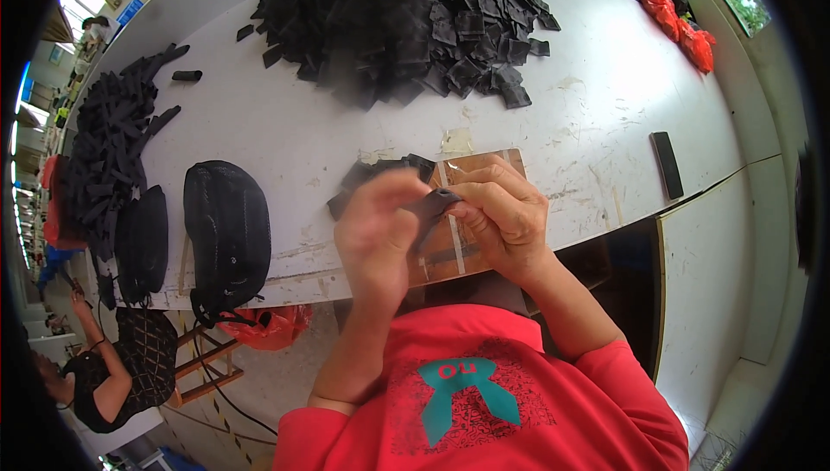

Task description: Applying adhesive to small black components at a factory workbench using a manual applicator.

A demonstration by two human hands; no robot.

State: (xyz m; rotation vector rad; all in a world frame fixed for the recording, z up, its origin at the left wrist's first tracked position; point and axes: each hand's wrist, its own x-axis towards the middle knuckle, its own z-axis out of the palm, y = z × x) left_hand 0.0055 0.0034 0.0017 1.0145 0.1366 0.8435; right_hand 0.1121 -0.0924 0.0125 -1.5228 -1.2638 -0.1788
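Over a brown wooden board (512, 160) my right hand (506, 216) pinches a small black fabric piece (430, 206) between thumb and fingers. The piece looks folded or rolled, with its rounded end at the right fingertips. My left hand (377, 233) is raised at the left side of this piece. Motion smears its fingers, so whether they grip the fabric does not show. Just behind the left hand lie several flat black pieces (346, 198), partly hidden by it and overlapping the board's far left edge.
A big heap of black fabric squares (467, 25) covers the table's far middle. Narrow black strips (108, 138) are piled at left, near two black zippered pouches (226, 233) (143, 242). A dark bar (666, 165) lies at right. Another person (112, 367) sits at lower left.
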